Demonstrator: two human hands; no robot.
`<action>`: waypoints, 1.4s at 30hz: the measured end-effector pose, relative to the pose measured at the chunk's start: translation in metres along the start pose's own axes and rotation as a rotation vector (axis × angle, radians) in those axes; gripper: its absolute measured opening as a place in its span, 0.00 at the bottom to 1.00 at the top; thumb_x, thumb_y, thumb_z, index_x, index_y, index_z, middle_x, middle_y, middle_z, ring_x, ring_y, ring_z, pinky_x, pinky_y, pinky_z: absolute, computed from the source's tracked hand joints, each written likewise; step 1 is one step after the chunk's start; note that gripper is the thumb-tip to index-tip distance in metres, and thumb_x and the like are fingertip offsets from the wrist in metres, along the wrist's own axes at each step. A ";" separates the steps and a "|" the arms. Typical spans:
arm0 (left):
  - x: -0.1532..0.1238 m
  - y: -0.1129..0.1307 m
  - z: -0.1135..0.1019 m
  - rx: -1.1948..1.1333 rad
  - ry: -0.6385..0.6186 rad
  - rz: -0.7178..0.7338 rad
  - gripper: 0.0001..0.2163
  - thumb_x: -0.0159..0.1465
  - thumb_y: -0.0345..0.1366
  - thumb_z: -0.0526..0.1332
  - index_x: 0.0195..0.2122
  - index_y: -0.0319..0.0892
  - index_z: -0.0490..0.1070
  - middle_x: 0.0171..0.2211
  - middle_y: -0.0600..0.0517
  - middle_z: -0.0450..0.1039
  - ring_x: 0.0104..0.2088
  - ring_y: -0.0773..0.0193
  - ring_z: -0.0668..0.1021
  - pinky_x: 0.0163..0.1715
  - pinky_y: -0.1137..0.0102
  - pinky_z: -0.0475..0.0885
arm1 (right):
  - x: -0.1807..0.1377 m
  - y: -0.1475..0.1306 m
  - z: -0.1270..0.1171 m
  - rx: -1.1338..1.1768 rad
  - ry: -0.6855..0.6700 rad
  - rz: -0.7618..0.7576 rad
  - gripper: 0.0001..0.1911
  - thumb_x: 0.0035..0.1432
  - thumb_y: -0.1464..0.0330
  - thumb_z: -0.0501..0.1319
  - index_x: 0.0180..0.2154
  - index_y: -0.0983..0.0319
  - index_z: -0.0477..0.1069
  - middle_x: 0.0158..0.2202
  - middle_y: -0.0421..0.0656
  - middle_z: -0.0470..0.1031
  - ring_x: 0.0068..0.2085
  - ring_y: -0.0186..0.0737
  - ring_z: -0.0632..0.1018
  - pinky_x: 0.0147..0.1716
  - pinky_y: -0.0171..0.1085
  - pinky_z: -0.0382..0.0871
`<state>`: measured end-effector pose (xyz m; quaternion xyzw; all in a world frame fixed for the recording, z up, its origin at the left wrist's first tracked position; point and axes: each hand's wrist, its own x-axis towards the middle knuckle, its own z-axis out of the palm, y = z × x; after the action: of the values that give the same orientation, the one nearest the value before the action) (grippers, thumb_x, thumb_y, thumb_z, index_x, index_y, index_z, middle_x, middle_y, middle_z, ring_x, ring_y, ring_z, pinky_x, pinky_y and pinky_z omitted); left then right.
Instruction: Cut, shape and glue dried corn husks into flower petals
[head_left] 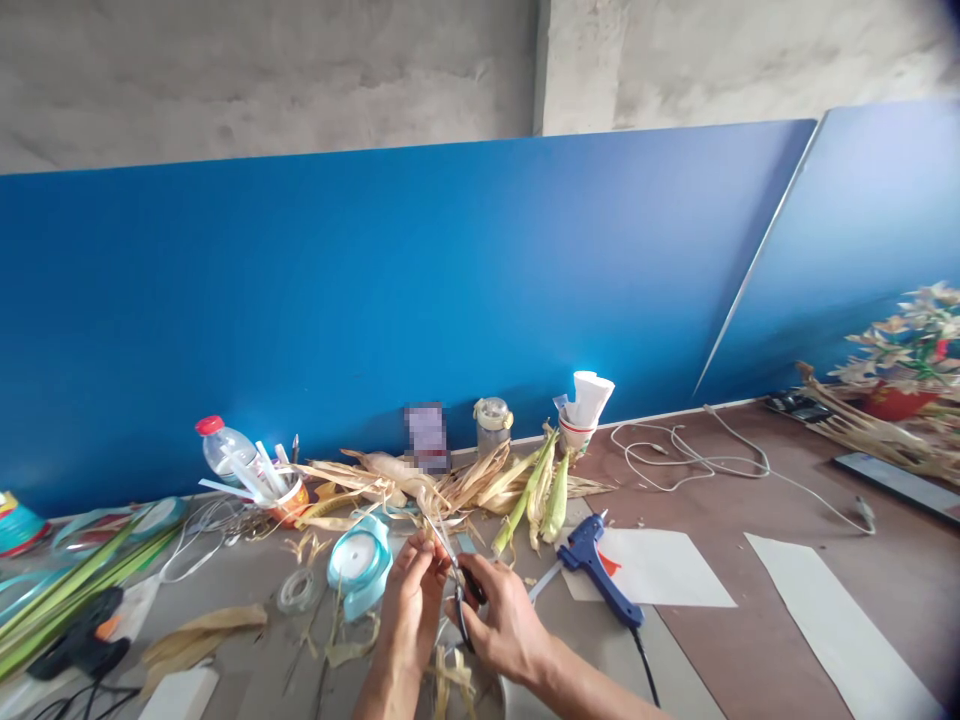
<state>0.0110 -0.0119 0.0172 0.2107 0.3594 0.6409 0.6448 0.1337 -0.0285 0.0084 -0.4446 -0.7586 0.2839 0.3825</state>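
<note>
My right hand [514, 622] is closed around a pair of scissors [462, 612] with black handles. Their metal blades point up and away from me, next to the fingertips of my left hand [411, 588]. Those left fingers are pinched together; whatever lies between them is too small to make out. Just beyond the blades, dry corn husks [476, 482] are heaped along the foot of the blue partition. A roll of light blue ribbon [360, 562] lies to the left of my left hand. Below my hands are thin husk strips [452, 682].
Right of my hands, a blue glue gun [604, 575] rests partly on white paper [667, 568], its cord trailing forward. Green corn husks [555, 500] lie by a paper cup [577, 432]. A clear bottle [225, 445] stands at the left; a white cable [705, 462] loops at the right.
</note>
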 end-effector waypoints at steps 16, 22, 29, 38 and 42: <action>-0.005 -0.001 0.002 0.023 -0.044 -0.035 0.08 0.49 0.33 0.67 0.27 0.41 0.68 0.21 0.57 0.68 0.22 0.71 0.71 0.24 0.75 0.66 | 0.000 0.000 0.004 -0.079 0.004 0.015 0.15 0.46 0.74 0.54 0.40 0.61 0.65 0.26 0.38 0.70 0.26 0.34 0.68 0.31 0.33 0.59; -0.005 0.000 0.003 0.006 -0.071 -0.039 0.06 0.50 0.33 0.66 0.26 0.40 0.69 0.22 0.56 0.68 0.24 0.70 0.71 0.25 0.75 0.65 | 0.000 0.004 0.008 -0.080 0.031 0.027 0.15 0.47 0.74 0.54 0.40 0.60 0.66 0.28 0.39 0.72 0.28 0.35 0.70 0.31 0.33 0.61; -0.005 0.001 0.004 0.001 -0.087 -0.053 0.07 0.49 0.35 0.67 0.25 0.40 0.69 0.20 0.56 0.66 0.21 0.72 0.69 0.24 0.75 0.65 | 0.000 0.007 0.011 -0.093 0.033 0.065 0.18 0.46 0.75 0.55 0.42 0.59 0.67 0.33 0.41 0.74 0.33 0.38 0.72 0.33 0.33 0.63; -0.003 0.000 0.001 -0.050 -0.142 -0.064 0.06 0.54 0.33 0.63 0.24 0.39 0.67 0.19 0.57 0.65 0.21 0.73 0.68 0.22 0.77 0.64 | -0.001 0.006 0.009 -0.100 0.028 0.078 0.19 0.46 0.76 0.54 0.42 0.59 0.67 0.35 0.41 0.75 0.34 0.40 0.73 0.34 0.34 0.63; -0.003 0.000 0.000 -0.058 -0.123 -0.076 0.06 0.53 0.32 0.64 0.24 0.39 0.67 0.19 0.57 0.65 0.20 0.74 0.68 0.21 0.78 0.63 | 0.000 0.007 0.008 -0.112 0.014 0.072 0.19 0.46 0.76 0.54 0.43 0.59 0.67 0.35 0.42 0.75 0.35 0.39 0.73 0.35 0.34 0.63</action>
<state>0.0112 -0.0145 0.0181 0.2171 0.3079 0.6120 0.6953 0.1304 -0.0261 -0.0015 -0.4944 -0.7541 0.2514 0.3517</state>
